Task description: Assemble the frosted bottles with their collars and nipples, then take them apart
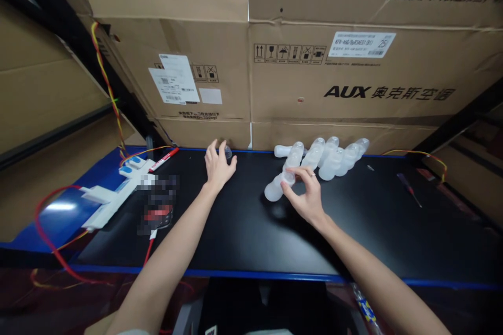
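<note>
My right hand pinches a translucent white plastic bottle between thumb and fingers; it is tilted, its rounded base toward the lower left. Right behind it stands another such bottle. Several more of these frosted bottles are grouped to the right, and one bottle lies on its side at the back. At the rear of the black tabletop, my left hand has its fingers apart beside a small clear domed piece, partly hidden by the fingers. I cannot tell whether they touch it.
Large cardboard boxes wall off the back. On the left are a white power strip with cords, a red marker and a blurred dark item. A screwdriver lies on the right of the black tabletop.
</note>
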{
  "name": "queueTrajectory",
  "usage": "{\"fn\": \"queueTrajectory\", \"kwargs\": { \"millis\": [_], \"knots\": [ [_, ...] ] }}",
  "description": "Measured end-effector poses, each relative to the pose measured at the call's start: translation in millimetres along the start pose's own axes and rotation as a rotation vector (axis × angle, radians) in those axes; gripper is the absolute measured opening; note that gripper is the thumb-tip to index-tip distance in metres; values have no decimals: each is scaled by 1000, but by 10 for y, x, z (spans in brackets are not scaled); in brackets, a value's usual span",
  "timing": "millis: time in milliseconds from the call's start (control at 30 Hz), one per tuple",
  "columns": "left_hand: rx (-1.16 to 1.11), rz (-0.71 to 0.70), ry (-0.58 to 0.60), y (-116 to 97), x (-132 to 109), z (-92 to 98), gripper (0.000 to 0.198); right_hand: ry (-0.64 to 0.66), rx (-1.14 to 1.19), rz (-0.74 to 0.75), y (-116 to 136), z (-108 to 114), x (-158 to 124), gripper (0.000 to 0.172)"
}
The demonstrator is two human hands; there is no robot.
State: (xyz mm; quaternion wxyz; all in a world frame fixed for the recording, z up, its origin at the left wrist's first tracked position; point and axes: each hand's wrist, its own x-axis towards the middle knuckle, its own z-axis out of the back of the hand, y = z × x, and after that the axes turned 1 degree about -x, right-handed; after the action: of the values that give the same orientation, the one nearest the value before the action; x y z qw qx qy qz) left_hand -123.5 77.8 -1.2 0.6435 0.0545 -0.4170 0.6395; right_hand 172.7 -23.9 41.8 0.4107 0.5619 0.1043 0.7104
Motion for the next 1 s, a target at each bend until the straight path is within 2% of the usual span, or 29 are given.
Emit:
{"fn": "queueTrajectory", "kwargs": {
  "millis": [133, 267, 333, 400, 500, 567, 633, 733, 1000],
  "knots": [
    [-66, 146, 143, 199, 53, -44, 47, 97, 39, 66, -6, -45, -46, 45],
    [-343, 190, 199, 190, 71, -100, 40, 239, 65, 43, -111, -99, -129, 52],
    [-597, 228, 224, 99, 73, -118, 44, 321, 70, 15, -164, -126, -168, 60],
    [-888, 282, 276, -49, 61, -105, 58, 383, 85, -19, -194, -149, -193, 66],
    [-1227, 340, 416, -357, -12, -13, 75, 382, 91, -51, -191, -164, -191, 70],
    [-1358, 344, 517, -581, -102, 76, 69, 346, 66, -57, -170, -155, -171, 73],
    [-1410, 306, 561, -772, -204, 165, 61, 300, 59, -70, -150, -138, -149, 78],
    [-1374, 219, 552, -937, -313, 261, 56, 245, 100, -106, -133, -117, -138, 83],
    [-1329, 183, 543, -927, -338, 296, 48, 139, 147, -104, -102, -118, -215, 71]
  ]
}}
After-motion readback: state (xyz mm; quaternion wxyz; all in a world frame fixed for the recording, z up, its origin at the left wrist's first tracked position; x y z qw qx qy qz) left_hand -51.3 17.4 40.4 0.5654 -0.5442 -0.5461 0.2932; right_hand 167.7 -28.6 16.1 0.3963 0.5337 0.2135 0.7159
